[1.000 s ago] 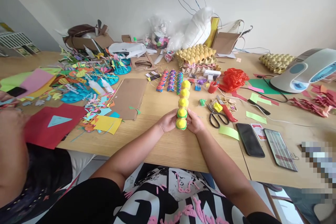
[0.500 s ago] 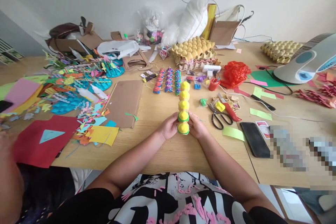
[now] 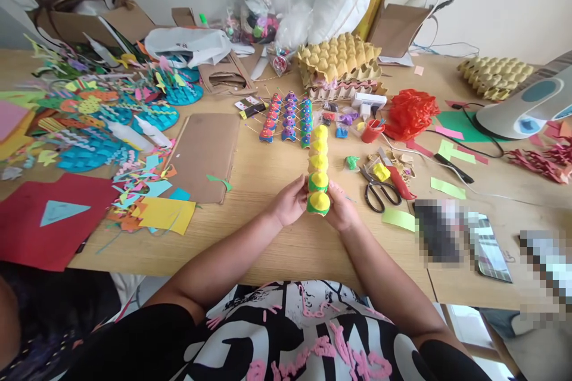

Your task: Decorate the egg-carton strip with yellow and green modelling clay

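Between my two hands is an egg carton strip (image 3: 319,164), its row of bumps covered in yellow, with green around the lower edge of the two nearest bumps. My left hand (image 3: 292,201) grips its left side and my right hand (image 3: 340,205) its right side, close to the near end. The fingertips behind it are partly hidden. Beyond its far end stand three decorated egg carton strips, one red (image 3: 270,119), one purple (image 3: 289,118) and one green and blue (image 3: 306,122), with pins sticking out. Right of my hands lie black-handled scissors (image 3: 379,190), a yellow lump (image 3: 381,172) and a green lump (image 3: 352,162).
To the left are a cardboard sheet (image 3: 208,158), paper scraps (image 3: 143,181), glue bottles (image 3: 129,136) and red felt-like sheets (image 3: 49,220). Egg trays (image 3: 339,56) are stacked at the back. A red plastic bag (image 3: 412,114) and a white lamp-like device (image 3: 527,101) stand right. Another person's arm shows lower left.
The view has tilted and come closer, so the things on the table appear shifted. Both hands still hold the yellow strip near its near end. The other person's arm at left has moved lower.
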The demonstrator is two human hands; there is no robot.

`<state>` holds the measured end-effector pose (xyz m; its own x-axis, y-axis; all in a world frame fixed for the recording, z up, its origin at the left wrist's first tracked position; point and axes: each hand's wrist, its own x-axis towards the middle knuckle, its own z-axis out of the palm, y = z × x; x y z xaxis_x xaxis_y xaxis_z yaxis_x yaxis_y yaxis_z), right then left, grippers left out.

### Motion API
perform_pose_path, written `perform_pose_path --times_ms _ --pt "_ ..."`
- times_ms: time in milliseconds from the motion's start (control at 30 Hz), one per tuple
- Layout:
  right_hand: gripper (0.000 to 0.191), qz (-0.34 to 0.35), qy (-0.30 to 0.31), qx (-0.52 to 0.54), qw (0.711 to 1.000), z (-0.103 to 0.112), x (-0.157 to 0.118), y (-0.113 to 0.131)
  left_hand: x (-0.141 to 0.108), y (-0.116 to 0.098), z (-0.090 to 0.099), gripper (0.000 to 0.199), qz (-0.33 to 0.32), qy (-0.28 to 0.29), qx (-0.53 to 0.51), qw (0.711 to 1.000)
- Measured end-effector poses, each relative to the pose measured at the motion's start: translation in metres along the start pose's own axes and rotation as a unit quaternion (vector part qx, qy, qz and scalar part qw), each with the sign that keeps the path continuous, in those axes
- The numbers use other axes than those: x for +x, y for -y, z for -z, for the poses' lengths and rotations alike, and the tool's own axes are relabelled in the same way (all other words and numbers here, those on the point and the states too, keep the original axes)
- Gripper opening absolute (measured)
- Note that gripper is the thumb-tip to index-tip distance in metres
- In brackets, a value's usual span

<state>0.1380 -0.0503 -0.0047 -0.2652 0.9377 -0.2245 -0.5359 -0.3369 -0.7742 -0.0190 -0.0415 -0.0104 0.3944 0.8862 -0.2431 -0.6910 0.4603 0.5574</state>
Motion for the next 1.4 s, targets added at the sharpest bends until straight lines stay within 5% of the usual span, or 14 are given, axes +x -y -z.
perform_pose_path --times_ms 167,433,567,667,767,900,1067,1400 --pt "0.041 -0.004 -0.025 -0.002 1.000 -0.002 -0.001 0.004 -0.004 -0.003 0.000 0.053 -0.034 0.025 0.055 0.998" --pt "0.067 0.019 -0.011 -0.032 0.999 0.000 -0.001 0.005 -0.002 -0.004 -0.001 0.051 -0.056 0.012 0.060 0.997" --pt "0.053 0.008 -0.021 -0.077 0.997 0.000 0.001 0.016 -0.003 -0.009 -0.002 0.051 -0.068 0.004 0.061 0.996" --pt "0.037 0.096 -0.068 -0.087 0.989 -0.002 -0.002 0.029 -0.005 -0.013 -0.003 0.051 -0.072 0.011 0.075 0.995" --pt "0.021 0.150 -0.041 -0.083 0.984 -0.006 -0.011 0.039 -0.007 -0.014 -0.003 0.048 -0.056 0.039 0.080 0.995" --pt "0.024 0.157 0.057 -0.115 0.979 -0.006 -0.025 0.041 -0.011 -0.012 -0.006 0.046 -0.045 0.048 0.062 0.996" --pt "0.030 0.151 0.082 -0.203 0.964 -0.005 -0.031 0.038 -0.016 -0.011 -0.010 0.045 -0.028 0.051 0.040 0.997" --pt "0.033 0.262 0.002 -0.272 0.926 -0.010 -0.026 0.040 -0.021 -0.019 -0.013 0.045 -0.035 0.071 0.048 0.996"
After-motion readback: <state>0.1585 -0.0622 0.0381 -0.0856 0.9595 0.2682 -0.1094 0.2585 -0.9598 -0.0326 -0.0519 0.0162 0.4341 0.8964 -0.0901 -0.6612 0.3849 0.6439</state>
